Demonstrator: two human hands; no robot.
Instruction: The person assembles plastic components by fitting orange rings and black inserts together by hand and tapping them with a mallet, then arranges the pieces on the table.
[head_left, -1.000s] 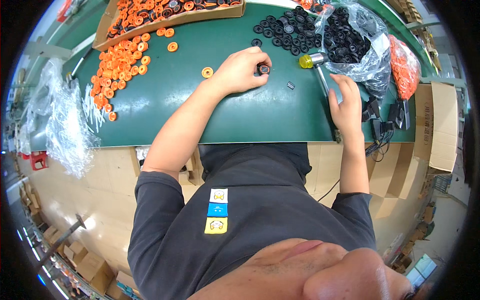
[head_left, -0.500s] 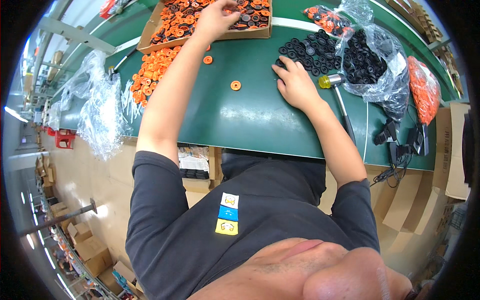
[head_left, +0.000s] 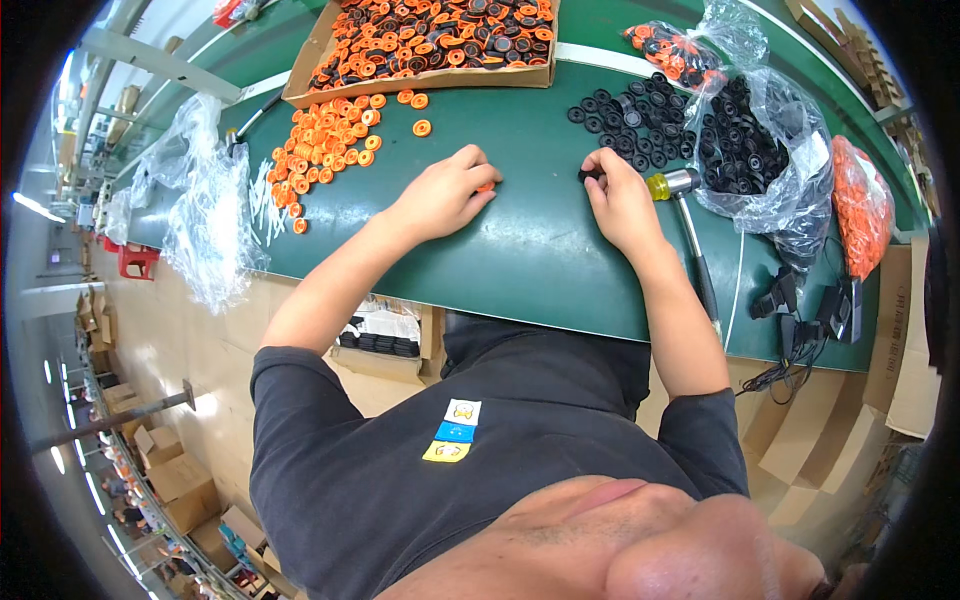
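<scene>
Over the middle of the green table, my left hand (head_left: 447, 194) is closed on an orange wheel-like disc (head_left: 486, 187), mostly covered by the fingers. My right hand (head_left: 620, 200) pinches a small black disc (head_left: 590, 175) between thumb and fingers, a short way off to the right. Loose orange discs (head_left: 330, 135) lie heaped at the left. Beyond my right hand spreads a group of loose black discs (head_left: 632, 118). A cardboard tray (head_left: 420, 82) at the back holds many orange-and-black pieces.
Right of my right hand lies a mallet (head_left: 690, 225) with a yellow head end. Behind it rests an open plastic bag of black discs (head_left: 740, 150), with a bag of orange parts (head_left: 862, 205) farther right. White sticks (head_left: 265, 205) and crumpled clear plastic (head_left: 205, 220) lie left. Cables (head_left: 785, 365) hang over the front edge.
My left hand has come back from the tray and taken hold of the orange disc on the table. My right hand has drawn nearer from the black discs with one in its fingers.
</scene>
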